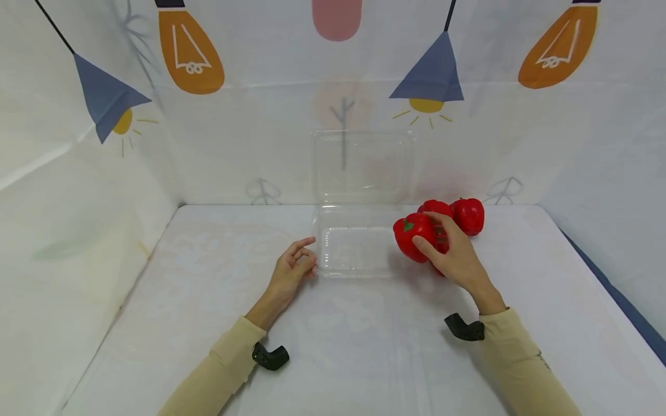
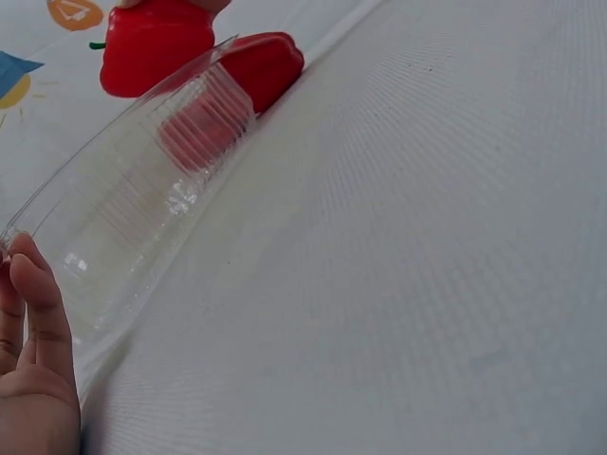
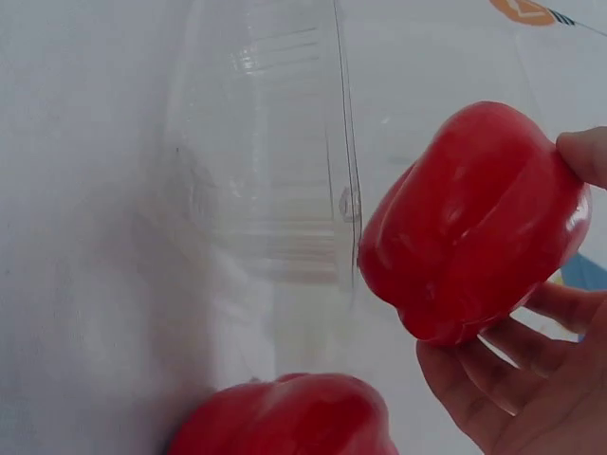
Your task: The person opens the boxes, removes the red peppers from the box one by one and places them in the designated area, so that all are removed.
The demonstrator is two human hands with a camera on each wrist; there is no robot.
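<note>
A red bell pepper (image 1: pixel 413 236) with a green stem is held by my right hand (image 1: pixel 458 254), thumb on one side and fingers on the other. It is raised over the right edge of a clear plastic container (image 1: pixel 325 271), whose hinged lid (image 1: pixel 364 136) stands upright at the back. My left hand (image 1: pixel 292 271) is at the container's left side; in the left wrist view its fingertips (image 2: pixel 33 256) pinch the rim. More red bell peppers sit right of the container, one red pepper (image 1: pixel 468 216) at the back and others partly hidden behind my right hand.
A white tabletop (image 1: pixel 333 352) lies under everything. Behind it rises a white cloth backdrop (image 1: pixel 250 133) printed with lamps and bulbs, and further cloth (image 1: pixel 598 173) hangs at the sides. Dark curved pieces (image 1: pixel 270 357) stick out at both wrists.
</note>
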